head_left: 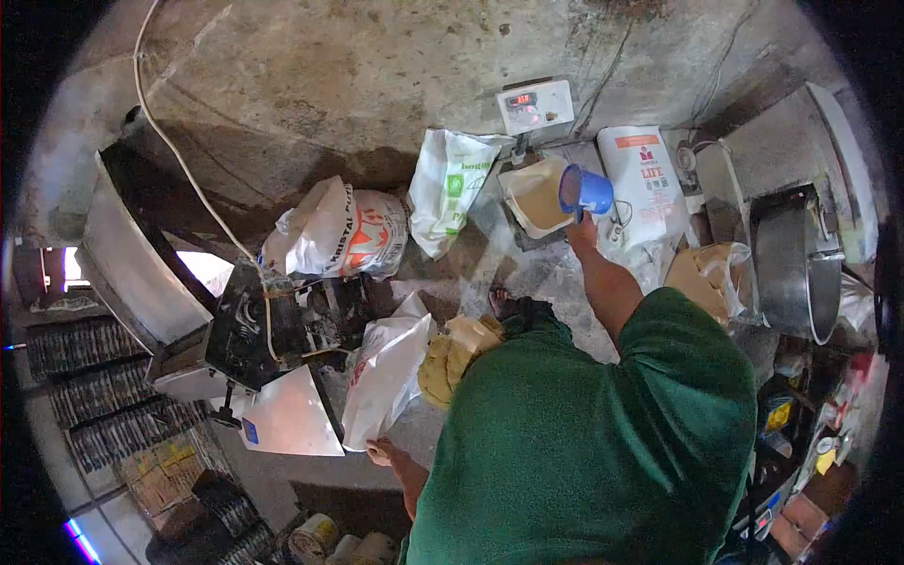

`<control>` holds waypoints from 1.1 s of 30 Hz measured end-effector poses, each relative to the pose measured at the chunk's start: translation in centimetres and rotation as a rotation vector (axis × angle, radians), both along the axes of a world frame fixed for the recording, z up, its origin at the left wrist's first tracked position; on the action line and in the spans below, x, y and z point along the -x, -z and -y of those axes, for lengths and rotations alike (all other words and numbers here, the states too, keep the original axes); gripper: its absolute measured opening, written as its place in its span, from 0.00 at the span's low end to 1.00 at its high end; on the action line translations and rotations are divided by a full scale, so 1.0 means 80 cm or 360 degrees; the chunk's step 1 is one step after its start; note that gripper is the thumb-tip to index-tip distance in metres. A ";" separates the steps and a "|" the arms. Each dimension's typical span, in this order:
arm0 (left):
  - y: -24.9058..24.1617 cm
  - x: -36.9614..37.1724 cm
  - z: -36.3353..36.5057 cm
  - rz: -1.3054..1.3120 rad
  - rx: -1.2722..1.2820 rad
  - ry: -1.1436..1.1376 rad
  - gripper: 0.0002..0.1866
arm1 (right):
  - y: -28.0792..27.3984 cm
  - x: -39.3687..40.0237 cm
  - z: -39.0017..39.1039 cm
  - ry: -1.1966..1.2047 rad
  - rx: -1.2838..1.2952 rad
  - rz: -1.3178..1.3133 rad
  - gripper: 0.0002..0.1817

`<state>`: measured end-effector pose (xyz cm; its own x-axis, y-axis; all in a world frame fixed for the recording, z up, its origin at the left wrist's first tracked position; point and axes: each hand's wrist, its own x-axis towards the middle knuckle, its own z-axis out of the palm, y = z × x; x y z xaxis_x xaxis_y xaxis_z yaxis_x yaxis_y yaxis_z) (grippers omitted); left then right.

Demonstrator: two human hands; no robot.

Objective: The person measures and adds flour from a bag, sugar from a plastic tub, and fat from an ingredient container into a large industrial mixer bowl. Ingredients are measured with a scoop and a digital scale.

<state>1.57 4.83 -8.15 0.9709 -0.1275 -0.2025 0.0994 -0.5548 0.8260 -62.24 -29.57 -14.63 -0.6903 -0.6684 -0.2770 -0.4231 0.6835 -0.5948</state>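
Observation:
My right hand (583,230) is closed round the handle of a blue plastic jug (593,194). The jug is tilted over the right rim of a cream-coloured tub (516,209) with pale contents, and its mouth faces the tub. Under the tub is a weighing scale platform (529,243), and its display box (535,107) shows red digits. My left hand (381,452) is low at the left, fingers apart, right at the lower edge of a white sack (384,372). A shiny metal panel (292,414) lies just left of those fingers.
Printed sacks stand along the wall: a red-lettered sack (363,231), a green-lettered sack (452,188) and a flat white sack (645,188). A dark machine (250,325) is at left. A large steel bowl (796,268) fills the right side. Brown sacking (447,367) lies near my foot (502,301).

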 end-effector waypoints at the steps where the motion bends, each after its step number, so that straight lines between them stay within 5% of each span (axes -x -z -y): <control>1: -0.001 0.000 0.002 -0.0011 0.0026 -0.0012 0.23 | 0.000 0.001 -0.001 -0.0034 0.0026 0.0004 0.29; 7: -0.002 0.016 0.012 0.0086 0.0267 -0.0132 0.26 | -0.026 -0.006 0.002 -0.0052 0.0038 0.0006 0.28; 12: -0.002 0.006 0.001 -0.0088 -0.0169 0.0018 0.28 | 0.027 0.007 0.013 -0.0136 0.0082 -0.0026 0.29; 15: 0.023 0.005 -0.012 -0.0104 0.0516 0.0063 0.30 | 0.050 0.001 0.016 -0.0282 0.0139 0.0023 0.25; 16: 0.022 0.000 -0.019 -0.0042 0.0433 0.0235 0.28 | 0.049 -0.006 0.013 -0.0359 0.0241 0.0052 0.22; 18: -0.009 0.026 -0.002 -0.0091 0.0817 0.0329 0.25 | 0.256 0.063 0.044 -0.0881 0.0089 0.0220 0.17; 19: -0.024 0.031 0.012 -0.0173 0.0618 -0.0004 0.22 | 0.203 0.045 0.036 -0.0840 -0.0045 0.0448 0.17; 24: -0.004 0.010 -0.012 -0.0170 0.0455 0.0100 0.18 | 0.030 -0.083 0.026 -0.1134 -0.0717 0.0964 0.14; 25: -0.009 0.012 -0.014 -0.0152 0.0426 0.0123 0.19 | -0.008 -0.112 0.020 -0.1234 -0.0909 0.0951 0.20; 33: -0.053 0.002 -0.034 -0.0090 0.0180 0.0462 0.23 | -0.210 -0.346 -0.034 -0.2120 -0.1079 0.1335 0.29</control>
<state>1.44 7.52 -3.92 0.8782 -0.4226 -0.2240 -0.0020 -0.4717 0.8818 -34.60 -26.85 2.18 0.6737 -0.2375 -0.6998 -0.6131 0.3490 -0.7087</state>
